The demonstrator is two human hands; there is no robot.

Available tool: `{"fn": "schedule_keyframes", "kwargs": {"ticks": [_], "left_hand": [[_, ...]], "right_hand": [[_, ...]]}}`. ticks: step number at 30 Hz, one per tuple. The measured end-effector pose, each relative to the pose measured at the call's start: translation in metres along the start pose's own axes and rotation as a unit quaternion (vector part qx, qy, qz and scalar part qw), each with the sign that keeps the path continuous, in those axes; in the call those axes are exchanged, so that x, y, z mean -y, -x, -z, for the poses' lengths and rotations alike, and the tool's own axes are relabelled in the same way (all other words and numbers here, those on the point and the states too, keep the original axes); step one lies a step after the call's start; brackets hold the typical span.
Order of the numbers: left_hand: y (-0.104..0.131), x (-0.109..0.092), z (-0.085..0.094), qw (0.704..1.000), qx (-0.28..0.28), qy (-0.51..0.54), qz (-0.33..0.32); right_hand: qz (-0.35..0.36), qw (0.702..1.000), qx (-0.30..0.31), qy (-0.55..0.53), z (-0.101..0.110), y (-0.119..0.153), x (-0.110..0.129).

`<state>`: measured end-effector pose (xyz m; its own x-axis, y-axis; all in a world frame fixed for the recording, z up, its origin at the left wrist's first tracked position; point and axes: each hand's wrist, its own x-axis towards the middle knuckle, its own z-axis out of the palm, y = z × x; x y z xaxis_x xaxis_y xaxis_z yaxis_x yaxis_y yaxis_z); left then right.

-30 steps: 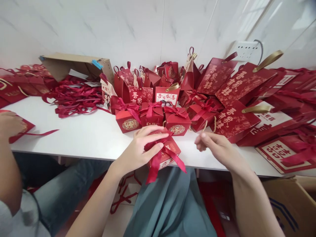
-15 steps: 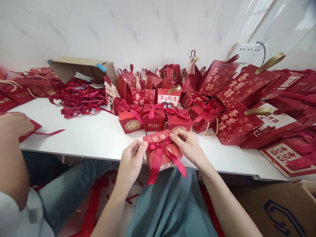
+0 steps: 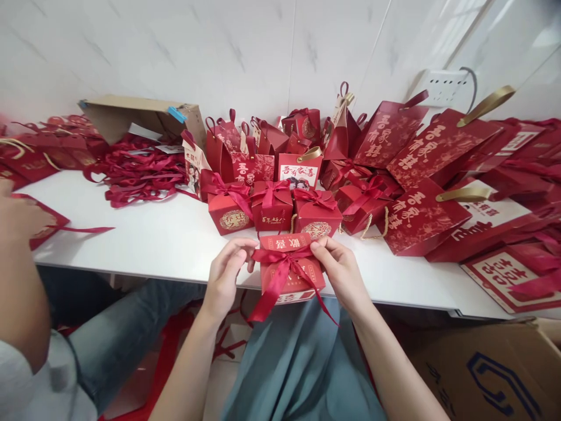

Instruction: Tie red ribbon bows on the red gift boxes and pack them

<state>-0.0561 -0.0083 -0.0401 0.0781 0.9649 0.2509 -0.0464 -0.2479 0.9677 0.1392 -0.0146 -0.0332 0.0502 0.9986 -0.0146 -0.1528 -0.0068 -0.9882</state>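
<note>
One box (image 3: 302,285), right grip (image 3: 340,272) pinching its right edge, left grip (image 3: 225,275) alongside, hold unclear

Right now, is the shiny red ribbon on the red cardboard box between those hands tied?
Tied: the ribbon is knotted across the box, two tails hanging loose.

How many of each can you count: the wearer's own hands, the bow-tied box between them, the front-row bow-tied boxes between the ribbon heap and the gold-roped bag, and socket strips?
Own hands, left and right: 2
Bow-tied box between them: 1
Front-row bow-tied boxes: 4
Socket strip: 1
Total: 8
</note>
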Motion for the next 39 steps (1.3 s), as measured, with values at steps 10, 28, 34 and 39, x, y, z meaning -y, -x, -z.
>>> {"fn": "schedule_keyframes", "kwargs": {"ticks": [10,28,34,39], "left_hand": [[-0.024,-0.041,0.018,0.961,0.220,-0.159,-0.044],[-0.027,-0.039,0.006,0.933,0.284,0.118,0.185],[-0.026,-0.035,0.010,0.925,0.298,0.156,0.177],[-0.023,-0.034,0.008,0.921,0.292,0.159,0.204]], "right_hand": [[-0.001,0.999,0.017,0.032,0.000,0.001,0.004],[-0.020,1.000,0.017,0.008,0.001,0.004,0.006],[-0.018,1.000,0.022,-0.002,0.000,0.005,0.006],[-0.022,0.999,0.024,-0.003,0.000,0.005,0.006]]}}
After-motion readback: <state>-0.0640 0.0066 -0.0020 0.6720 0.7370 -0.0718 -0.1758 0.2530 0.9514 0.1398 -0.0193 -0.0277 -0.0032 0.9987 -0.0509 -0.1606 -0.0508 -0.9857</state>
